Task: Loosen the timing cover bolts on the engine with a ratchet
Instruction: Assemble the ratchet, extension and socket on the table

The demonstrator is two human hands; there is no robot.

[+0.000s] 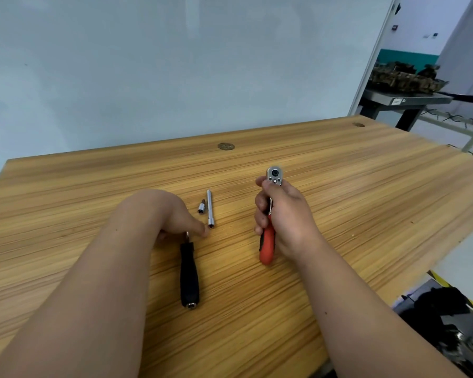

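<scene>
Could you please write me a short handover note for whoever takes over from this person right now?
Right hand: grips the red-handled ratchet by its handle, head raised above the table.
Left hand: rests on the table over the top end of the black-handled tool, one finger next to the extension bar; whether it grips anything is hidden.
Between the hands: the extension bar and the small socket lie side by side, not joined.
Done: ratchet in hand.
Left: probably fit the socket, perhaps the extension bar, then loosen the bolts. No engine or bolts are in view.
</scene>
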